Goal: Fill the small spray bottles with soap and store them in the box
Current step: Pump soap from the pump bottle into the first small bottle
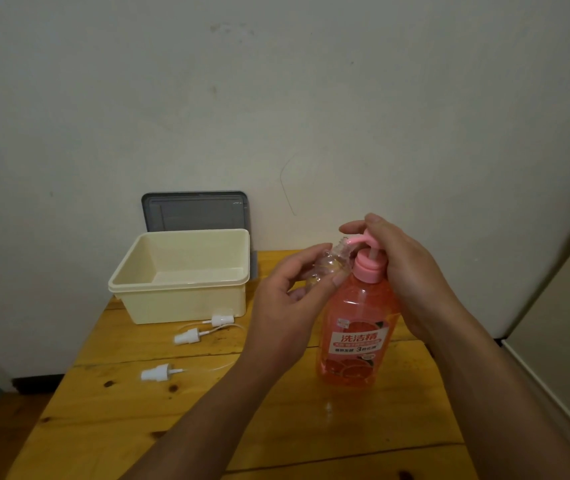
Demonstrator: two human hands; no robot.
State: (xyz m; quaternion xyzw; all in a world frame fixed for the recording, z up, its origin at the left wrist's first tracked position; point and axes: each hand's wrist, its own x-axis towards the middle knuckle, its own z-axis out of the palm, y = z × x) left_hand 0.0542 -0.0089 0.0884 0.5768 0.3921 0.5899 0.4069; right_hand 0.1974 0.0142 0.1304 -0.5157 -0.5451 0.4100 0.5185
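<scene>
A tall pink soap bottle [356, 327] with a pump top stands on the wooden table [207, 410]. My right hand [411, 271] lies over the pink pump head with its fingers curled on it. My left hand [287, 306] grips a small clear spray bottle [325, 268], capless and tilted, its open neck right under the pump spout. Three white spray caps with thin tubes lie on the table: one [223, 319] by the box, one [188, 337] below it, one [157, 373] nearer me. The cream box [179, 299] stands open and looks empty.
A grey lid [195, 211] leans against the wall behind the box. The table's left edge drops to the floor. A pale cabinet or appliance [560, 306] stands close on the right. A small wet spot [328, 407] shines in front of the soap bottle.
</scene>
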